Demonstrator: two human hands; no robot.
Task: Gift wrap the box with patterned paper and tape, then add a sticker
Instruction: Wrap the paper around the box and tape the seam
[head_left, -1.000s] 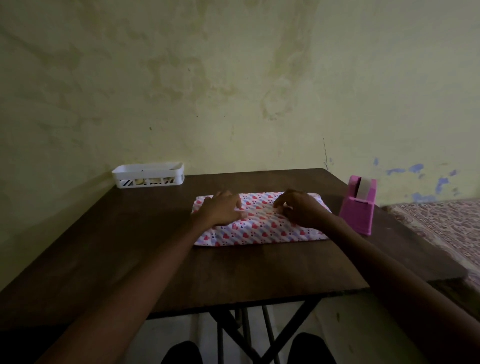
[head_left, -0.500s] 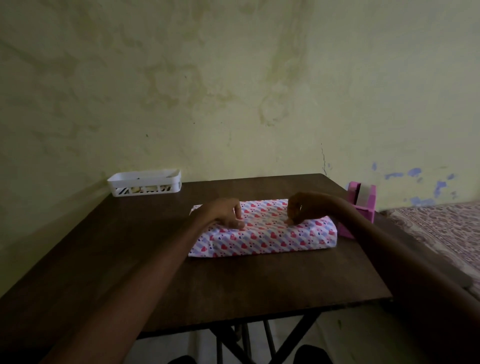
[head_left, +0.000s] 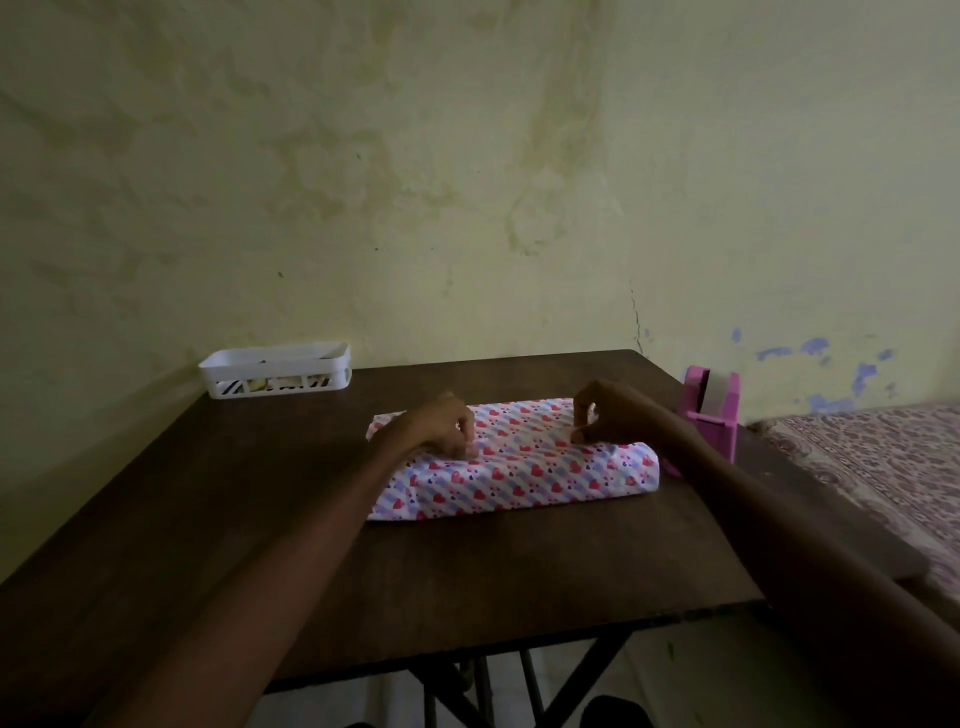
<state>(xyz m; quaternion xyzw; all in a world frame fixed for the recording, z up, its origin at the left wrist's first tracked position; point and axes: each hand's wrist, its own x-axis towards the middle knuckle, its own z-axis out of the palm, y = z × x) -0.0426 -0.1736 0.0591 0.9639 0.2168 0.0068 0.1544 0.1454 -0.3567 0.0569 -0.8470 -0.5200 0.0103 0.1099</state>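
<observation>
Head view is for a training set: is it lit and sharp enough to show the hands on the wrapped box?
Head view: dim, no glare; left hand and right hand are dark shapes on the brighter wrapped box, fingers hard to separate.

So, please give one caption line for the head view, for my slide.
Left hand and right hand hold the heart-patterned paper on a dark table, pink tape dispenser beside.
</observation>
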